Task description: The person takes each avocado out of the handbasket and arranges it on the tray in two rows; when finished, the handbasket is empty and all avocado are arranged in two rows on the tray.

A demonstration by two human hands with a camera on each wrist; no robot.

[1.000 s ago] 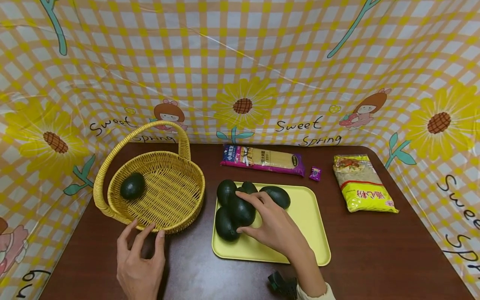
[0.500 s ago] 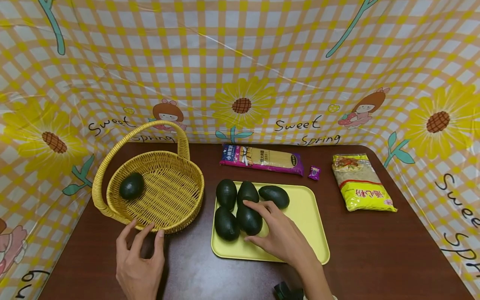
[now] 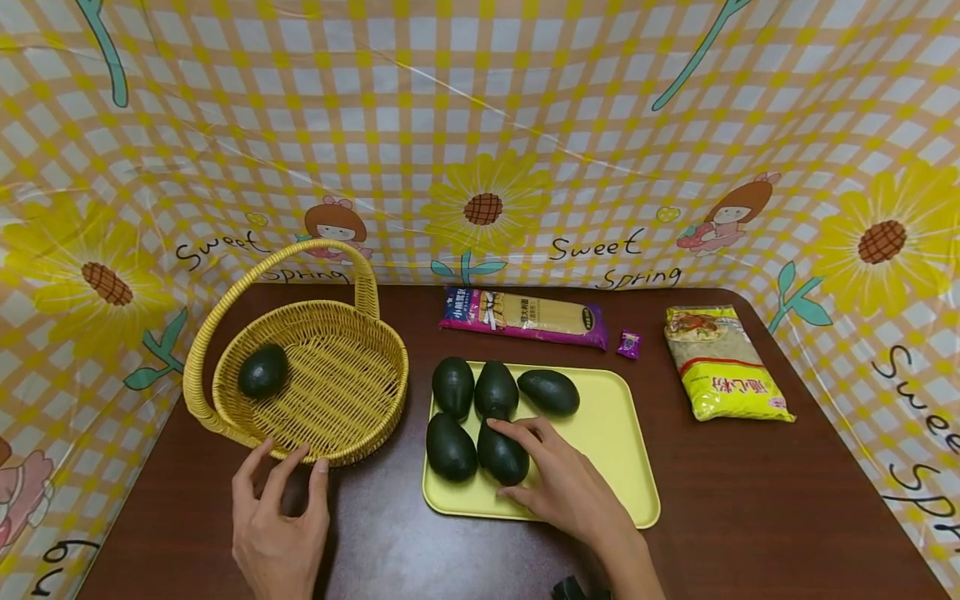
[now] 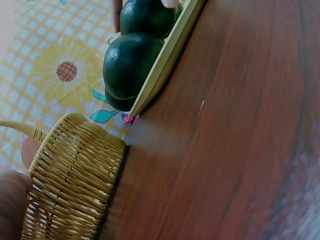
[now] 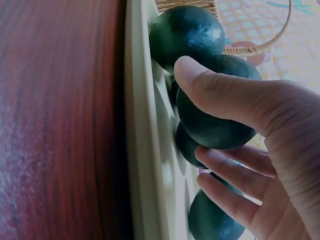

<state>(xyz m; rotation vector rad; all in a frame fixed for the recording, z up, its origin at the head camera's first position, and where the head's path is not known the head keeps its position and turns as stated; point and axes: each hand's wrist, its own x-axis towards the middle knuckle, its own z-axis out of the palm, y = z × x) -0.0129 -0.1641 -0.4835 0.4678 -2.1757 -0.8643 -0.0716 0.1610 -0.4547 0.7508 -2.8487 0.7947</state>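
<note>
My right hand point(image 3: 564, 479) holds a dark green avocado point(image 3: 502, 454) at the front of the yellow tray point(image 3: 607, 442), with thumb and fingers on either side of it. Several other avocados lie on the tray's left and back parts, among them one point(image 3: 452, 447) just left of the held one and one point(image 3: 549, 392) at the back right. My left hand point(image 3: 279, 525) touches the near rim of the yellow wicker basket point(image 3: 386, 417) with its fingertips. Inside the basket, at its left side, lies a single avocado point(image 3: 263, 372). In the left wrist view part of my hand meets the basket wall point(image 4: 75, 175).
A purple-edged noodle packet point(image 3: 525, 317) lies behind the tray. Beside it is a small purple wrapped sweet point(image 3: 629, 344). A yellow bag of pasta point(image 3: 727, 367) lies at the right on the brown table point(image 3: 750, 500). The basket's tall handle point(image 3: 217, 308) arches over its left side.
My right hand has brought the avocado from above the left group, rightward and toward the front, down to the tray beside the front-left one. My left hand has stayed at the basket rim.
</note>
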